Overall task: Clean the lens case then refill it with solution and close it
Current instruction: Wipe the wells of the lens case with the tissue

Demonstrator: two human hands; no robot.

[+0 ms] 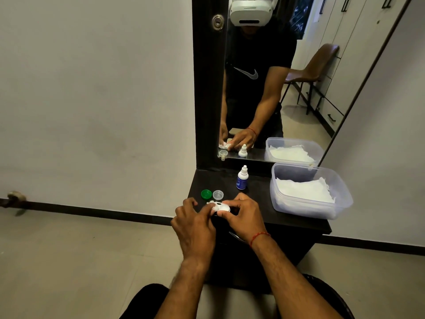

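The white lens case (222, 207) lies on the dark dresser top (287, 217), held between both hands. My left hand (195, 223) pinches a small white tissue piece (212, 206) against the case's left side. My right hand (242, 217) grips the case's right end with curled fingers. A green cap (206, 194) and a clear cap (218, 195) sit loose just behind the case. The small white solution bottle (242, 178) with a blue label stands upright, capped, further back.
A clear plastic tub (340, 199) with white tissues stands at the right of the dresser top. A mirror (276, 77) rises directly behind. Metal tweezers (236, 237) lie near the front edge under my right wrist. Floor drops away left of the dresser.
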